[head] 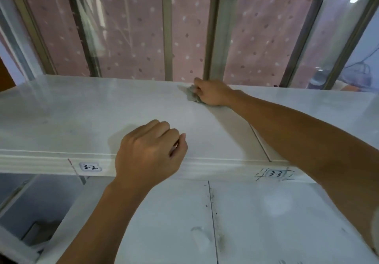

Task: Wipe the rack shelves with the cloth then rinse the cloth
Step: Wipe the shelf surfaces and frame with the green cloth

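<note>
Grey cloth (192, 95) is bunched in the right hand (213, 94) at the far edge of the upper rack shelf (82, 116), wiping under way; left hand (149, 151), loosely curled and empty, braces the shelf's front lip; next stroke should sweep toward that lip.

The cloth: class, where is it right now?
In the head view, the cloth is bunched under the right hand at the upper shelf's back edge, right of centre.

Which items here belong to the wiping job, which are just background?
Job: cloth in right hand; upper shelf; lower shelf; left hand resting at the shelf edge.
Background: labels 3-2 and 3-3; dotted pink curtain; metal uprights.
</note>
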